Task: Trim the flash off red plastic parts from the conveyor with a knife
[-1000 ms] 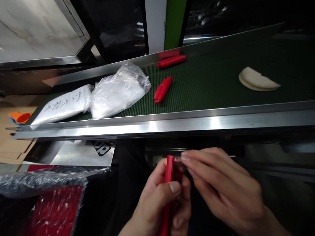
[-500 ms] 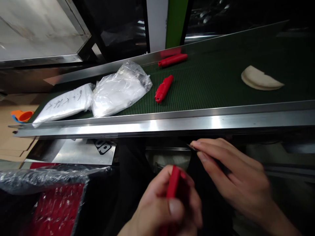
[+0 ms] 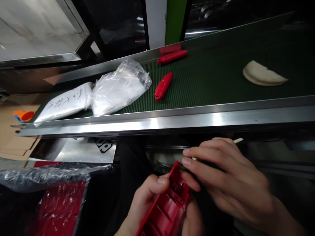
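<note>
My left hand (image 3: pixel 147 196) is closed round a hollow red plastic shell (image 3: pixel 164 209), its ribbed inner side turned up and its narrow end pointing away from me. Just right of that end is my right hand (image 3: pixel 231 177), fingers closed on a slim pale-handled tool (image 3: pixel 238 140). The handle's end sticks out behind the knuckles, and a short bit of it shows by the fingertips; the rest is hidden, so its exact kind cannot be made out. On the green conveyor belt lie two red plastic housings, a nearer one (image 3: pixel 163 87) and a farther one (image 3: pixel 172 57).
The belt's metal edge (image 3: pixel 152 123) runs across in front of my hands. White plastic bags (image 3: pixel 118 93) lie on the left of the belt (image 3: pixel 209 78), a pale half-round pad (image 3: pixel 263 74) on the right. At lower left, a plastic-lined box holds several red parts (image 3: pixel 60 206).
My left hand has turned the red shell so its hollow inside faces up. My right hand has shifted left and closer to the shell, and the tool's pale handle end now shows.
</note>
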### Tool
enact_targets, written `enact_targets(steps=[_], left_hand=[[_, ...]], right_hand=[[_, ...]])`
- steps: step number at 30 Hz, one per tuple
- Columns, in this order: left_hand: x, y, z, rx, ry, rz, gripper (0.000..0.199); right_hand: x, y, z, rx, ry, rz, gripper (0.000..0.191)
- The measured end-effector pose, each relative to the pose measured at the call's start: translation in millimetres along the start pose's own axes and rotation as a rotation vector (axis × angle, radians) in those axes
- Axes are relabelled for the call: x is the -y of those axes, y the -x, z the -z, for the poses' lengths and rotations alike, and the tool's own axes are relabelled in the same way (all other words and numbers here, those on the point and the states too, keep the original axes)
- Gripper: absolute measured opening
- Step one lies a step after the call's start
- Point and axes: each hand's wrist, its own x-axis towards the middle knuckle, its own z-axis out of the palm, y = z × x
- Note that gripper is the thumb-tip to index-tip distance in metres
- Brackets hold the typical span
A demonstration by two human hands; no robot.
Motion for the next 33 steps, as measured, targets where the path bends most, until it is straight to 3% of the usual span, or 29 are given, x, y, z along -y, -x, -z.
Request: enact_targets(steps=[6,10,13,17,19,22,27,33], left_hand=[[-4,1,2.0,-0.077,-0.002,0.072,0.036],[-6,1,1.9,-0.064,0.020,0.070,0.039],[-9,1,1.8,-0.104,-0.053,0.166,0.038],[-6,3,2.9,-0.118,-0.133,0.301,0.039],[-4,5,4.0,-0.123,-0.067,0.264,0.041],[-3,5,6.5,-0.116,0.084,0.152,0.042],[-9,-1,9.8,-0.040,0.067,0.235,0.045],[-1,-1,8.8,-0.117,0.113,0.161,0.041]], right_hand=[[-1,-3,2,0.006,-0.002,0.033,0.044],[-3,-4,2,-0.001,0.010,0.070,0.039],[-5,-7,4,-0.003,0.007,0.062,0.039],[-7,-12,13,-0.208,0.058,-0.057,0.044],[-5,-14,15,-0.277,0.057,-0.115,0.043],[1,-13,13,-0.205,-0.078,-0.204,0.036],[9,-12,3,-0.072,-0.323,-0.403,0.039],[13,-23,0,0.059,-0.472,-0.371,0.013]])
